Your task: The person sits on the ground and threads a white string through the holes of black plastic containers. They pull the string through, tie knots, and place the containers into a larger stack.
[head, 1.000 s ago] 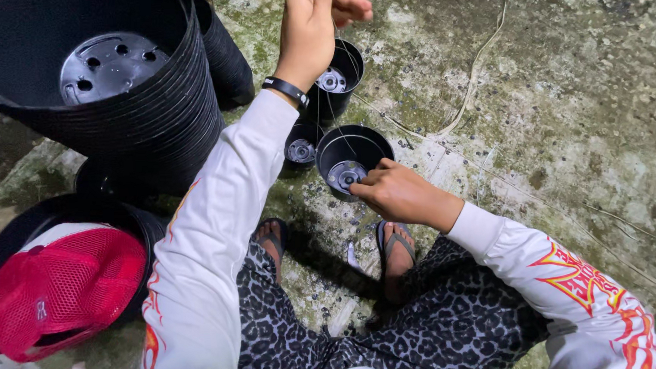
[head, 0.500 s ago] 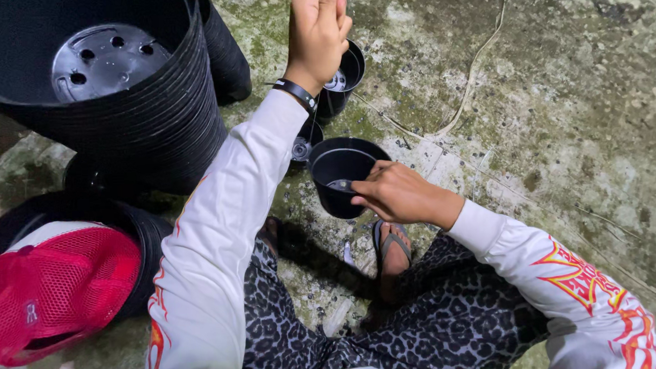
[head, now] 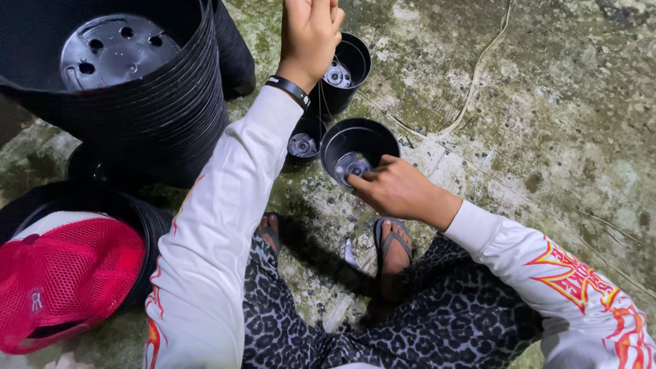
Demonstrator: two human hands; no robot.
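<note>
Mossy concrete floor (head: 563,105); right hand (head: 392,188) fingers pinching small black pot (head: 360,151) rim, left hand (head: 310,21) raised w/ fingers loosely curled.

A nursery yard (mossy concrete floor (head: 564,120)), stacked black plant pots (head: 152,104).

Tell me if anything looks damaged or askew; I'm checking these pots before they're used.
No damage shows. The small black pot under the right hand leans toward the camera rather than standing flat. Oddly, a red mesh cap sits inside a large black pot at left. The left hand is raised.
</note>
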